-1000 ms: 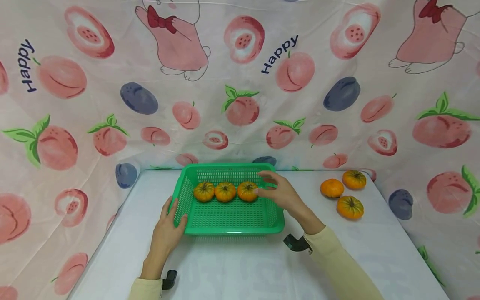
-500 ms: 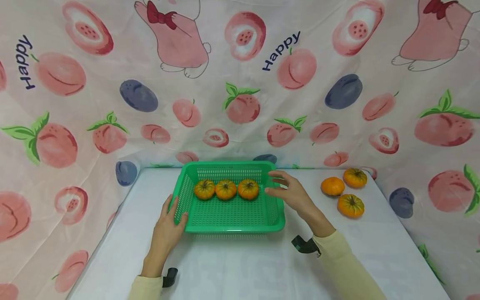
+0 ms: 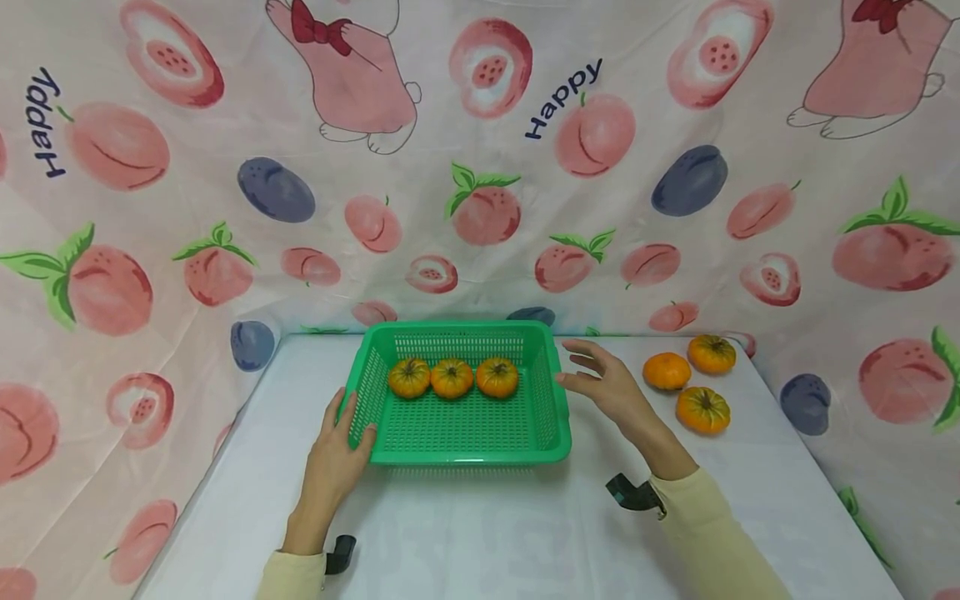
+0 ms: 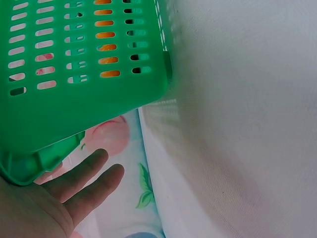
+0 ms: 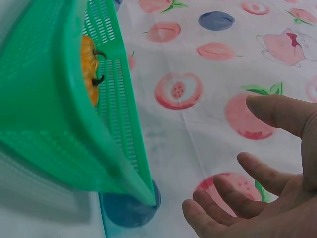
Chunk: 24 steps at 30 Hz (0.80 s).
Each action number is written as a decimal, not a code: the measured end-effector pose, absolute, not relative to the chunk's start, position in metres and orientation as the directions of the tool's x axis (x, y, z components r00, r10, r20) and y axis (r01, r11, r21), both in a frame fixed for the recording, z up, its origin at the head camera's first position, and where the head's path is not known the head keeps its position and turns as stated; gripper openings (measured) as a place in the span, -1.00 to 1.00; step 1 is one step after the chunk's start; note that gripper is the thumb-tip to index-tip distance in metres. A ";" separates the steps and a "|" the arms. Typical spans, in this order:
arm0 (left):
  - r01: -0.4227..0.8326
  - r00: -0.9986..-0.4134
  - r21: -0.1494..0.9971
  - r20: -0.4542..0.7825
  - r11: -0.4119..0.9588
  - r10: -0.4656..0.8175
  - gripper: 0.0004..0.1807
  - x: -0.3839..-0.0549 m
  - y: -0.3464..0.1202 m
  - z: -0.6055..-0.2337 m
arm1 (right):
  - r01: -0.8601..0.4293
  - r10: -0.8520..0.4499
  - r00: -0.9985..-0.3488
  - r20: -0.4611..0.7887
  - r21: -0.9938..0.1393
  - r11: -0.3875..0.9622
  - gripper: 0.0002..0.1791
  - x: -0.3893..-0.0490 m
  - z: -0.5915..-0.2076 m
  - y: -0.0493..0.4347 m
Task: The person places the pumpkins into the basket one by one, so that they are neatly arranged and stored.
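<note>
1. The green basket [image 3: 471,458] stands on the white table [image 3: 465,533] and is the landmark here: a row of 3 small orange pumpkins [image 3: 452,379] sits inside it, in its rear half, stems up. The left 2 look to be touching; the rightmost is just beside them.
2. Well to the right of the basket, 3 more pumpkins lie on the table: a front pumpkin [image 3: 702,410], a left pumpkin [image 3: 667,372] and a far pumpkin [image 3: 712,354].
3. The left hand [image 3: 335,462] rests at the basket's left rim, fingers fairly straight, the thumb near the rim's inner edge. Light, even contact there should steady the basket without tipping it.
4. The right hand [image 3: 615,392] holds nothing; its fingers are parted, just beside the basket's right rim. The hands are well apart, on opposite sides of the basket.
5. Good handling, in my judgement, means keeping the right fingertips off the basket's rim, so that no knock disturbs the row inside.
6. Any pumpkin beside the basket is best gripped around its ribbed sides, thumb opposite fingers; stems look too thin to pull on.
</note>
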<state>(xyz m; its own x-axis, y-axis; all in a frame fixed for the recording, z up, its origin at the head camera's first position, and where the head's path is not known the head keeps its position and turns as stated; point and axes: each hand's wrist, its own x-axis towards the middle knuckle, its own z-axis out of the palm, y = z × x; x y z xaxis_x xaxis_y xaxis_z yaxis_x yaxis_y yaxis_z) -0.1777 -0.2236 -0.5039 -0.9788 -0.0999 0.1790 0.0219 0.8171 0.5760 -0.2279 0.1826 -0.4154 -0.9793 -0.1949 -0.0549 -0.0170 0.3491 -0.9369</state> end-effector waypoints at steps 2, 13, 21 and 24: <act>0.019 -0.979 0.577 0.176 0.816 -0.101 -0.26 -0.178 -0.223 -0.503 | -0.017 -0.188 -0.981 -0.054 -0.933 0.360 -0.27 -0.228 -0.416 0.186; 0.019 -0.975 0.569 0.191 0.822 -0.110 -0.27 -0.178 -0.222 -0.502 | -0.035 -0.180 -0.983 -0.034 -0.929 0.370 -0.28 -0.221 -0.414 0.214; 0.012 -0.979 0.572 0.172 0.820 -0.105 -0.25 -0.178 -0.223 -0.503 | -0.012 -0.123 -0.992 -0.039 -0.920 0.391 -0.25 -0.217 -0.415 0.233; 0.013 -0.980 0.574 0.172 0.819 -0.105 -0.25 -0.178 -0.224 -0.504 | -0.005 -0.103 -0.994 -0.039 -0.917 0.398 -0.24 -0.215 -0.417 0.242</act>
<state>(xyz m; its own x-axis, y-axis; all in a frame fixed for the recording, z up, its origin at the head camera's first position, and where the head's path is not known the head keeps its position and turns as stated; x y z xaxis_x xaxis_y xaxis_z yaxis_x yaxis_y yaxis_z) -0.1780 -0.2238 -0.5043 -0.9796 -0.1052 0.1715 0.0127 0.8186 0.5743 -0.2154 0.2416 -0.4175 -0.9939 -0.1033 -0.0393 -0.0051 0.3978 -0.9174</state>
